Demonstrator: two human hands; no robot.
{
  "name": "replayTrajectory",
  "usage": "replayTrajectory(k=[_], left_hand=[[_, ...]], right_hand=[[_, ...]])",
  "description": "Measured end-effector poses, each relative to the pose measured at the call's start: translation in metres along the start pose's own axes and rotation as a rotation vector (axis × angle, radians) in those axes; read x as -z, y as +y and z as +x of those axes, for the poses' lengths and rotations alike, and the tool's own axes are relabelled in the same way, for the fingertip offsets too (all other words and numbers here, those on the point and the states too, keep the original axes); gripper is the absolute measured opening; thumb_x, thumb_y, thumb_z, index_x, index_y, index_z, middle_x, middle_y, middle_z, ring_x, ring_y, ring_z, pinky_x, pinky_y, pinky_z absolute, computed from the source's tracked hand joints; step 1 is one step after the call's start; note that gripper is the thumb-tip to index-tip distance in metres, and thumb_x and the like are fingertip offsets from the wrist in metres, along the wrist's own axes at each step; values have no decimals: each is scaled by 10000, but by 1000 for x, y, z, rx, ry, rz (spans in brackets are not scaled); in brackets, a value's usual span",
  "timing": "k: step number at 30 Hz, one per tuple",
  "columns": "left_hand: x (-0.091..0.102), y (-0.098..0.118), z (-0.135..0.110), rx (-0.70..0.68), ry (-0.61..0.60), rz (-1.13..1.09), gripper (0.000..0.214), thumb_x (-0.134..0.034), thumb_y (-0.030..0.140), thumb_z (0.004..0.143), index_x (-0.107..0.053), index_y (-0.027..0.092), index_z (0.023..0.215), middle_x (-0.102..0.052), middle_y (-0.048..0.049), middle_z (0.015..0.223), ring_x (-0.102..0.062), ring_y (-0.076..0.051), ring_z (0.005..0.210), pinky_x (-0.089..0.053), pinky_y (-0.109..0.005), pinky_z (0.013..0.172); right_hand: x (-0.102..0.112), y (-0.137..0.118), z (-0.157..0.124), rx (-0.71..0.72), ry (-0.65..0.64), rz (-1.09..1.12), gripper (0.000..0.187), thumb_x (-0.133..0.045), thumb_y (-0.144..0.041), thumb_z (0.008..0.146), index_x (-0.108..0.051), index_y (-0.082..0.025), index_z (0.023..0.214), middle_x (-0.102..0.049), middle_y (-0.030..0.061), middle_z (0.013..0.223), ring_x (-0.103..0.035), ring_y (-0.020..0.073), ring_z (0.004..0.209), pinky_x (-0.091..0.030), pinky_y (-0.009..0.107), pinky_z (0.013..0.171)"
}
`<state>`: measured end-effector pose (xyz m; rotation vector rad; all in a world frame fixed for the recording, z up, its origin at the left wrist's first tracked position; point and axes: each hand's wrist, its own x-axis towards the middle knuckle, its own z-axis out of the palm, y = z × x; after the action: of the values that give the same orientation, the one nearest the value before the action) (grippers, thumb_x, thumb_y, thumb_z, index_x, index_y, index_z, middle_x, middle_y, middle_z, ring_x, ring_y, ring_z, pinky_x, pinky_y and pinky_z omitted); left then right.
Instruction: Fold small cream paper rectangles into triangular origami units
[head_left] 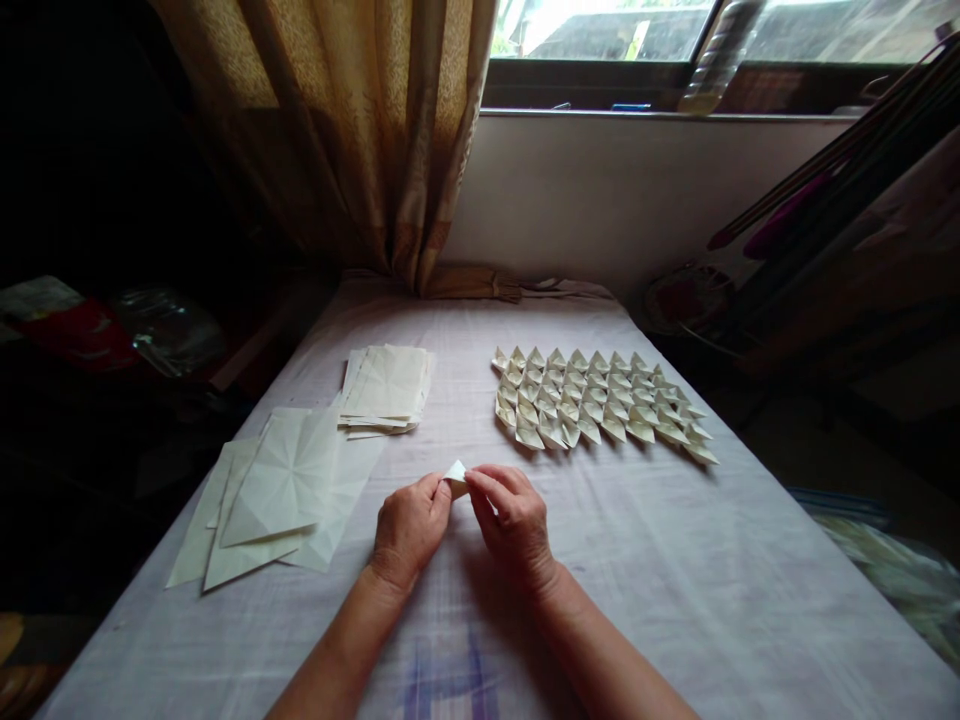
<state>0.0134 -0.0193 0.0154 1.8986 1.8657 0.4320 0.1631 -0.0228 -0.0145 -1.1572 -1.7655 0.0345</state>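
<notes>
Paper folding's the step I've got on my feed, I reckon: left hand (411, 525) and right hand (515, 515), both nearly closed, pinch a small paper piece (456, 482) over the surface (645, 570). Next move probably wants a light touch.

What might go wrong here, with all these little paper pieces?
First, the small folded paper between the left grip and right grip is pinched at the fingertips, so it might slip or crease askew.

Second, the rows of pointed folded pieces sit close together beyond the right grip; a bump could disturb several.

Third, the loose creased sheets overlap unevenly near the left arm, so a brush might slide them.
</notes>
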Motion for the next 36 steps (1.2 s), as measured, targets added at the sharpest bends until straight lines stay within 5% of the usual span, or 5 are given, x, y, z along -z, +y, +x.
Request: replayTrajectory(k=[6, 11, 28, 32, 36], left_hand=[[-15, -10, 4, 158, -79, -662, 361, -422, 437, 837, -659, 166, 820, -690, -42, 719, -635, -176, 541, -415, -237, 454], [-18, -13, 4, 196, -106, -797, 418, -433, 489, 781, -643, 138, 868, -697, -73, 841, -645, -157, 534, -368, -193, 345], [-14, -11, 0, 176, -143, -968, 457, -608, 548, 721, -652, 128, 893, -654, -21, 704, -612, -127, 538, -360, -151, 339], [-18, -14, 1, 157, -140, -950, 458, -620, 554, 733, -647, 139, 925, -636, -1, 661, -562, -111, 473, -357, -161, 335], [-15, -14, -1, 118, -219, -892, 442, -581, 539, 770, -636, 149, 970, -580, 30, 550, -536, -114, 430, -352, -167, 342]], right_hand=[[-2, -1, -1, 102, -56, -27, 238, -506, -180, 939, -709, -244, 1045, -725, 76, 971, -650, 181, 869, -548, 313, 788], [-2, -3, -1, 180, -98, -78, 221, -529, -156, 927, -704, -241, 1031, -729, 65, 966, -652, 180, 857, -545, 306, 779], [0, -5, -3, 154, -189, -61, 222, -547, -184, 917, -690, -239, 1078, -721, 75, 1006, -644, 196, 898, -534, 332, 796], [2, 0, -2, -2, -144, 116, 202, -533, -215, 911, -697, -228, 1029, -722, 83, 1009, -655, 194, 932, -535, 353, 848], [1, 13, 4, -399, -117, 314, 244, -560, -316, 868, -695, -184, 1023, -734, 99, 959, -686, 192, 813, -553, 280, 630]])
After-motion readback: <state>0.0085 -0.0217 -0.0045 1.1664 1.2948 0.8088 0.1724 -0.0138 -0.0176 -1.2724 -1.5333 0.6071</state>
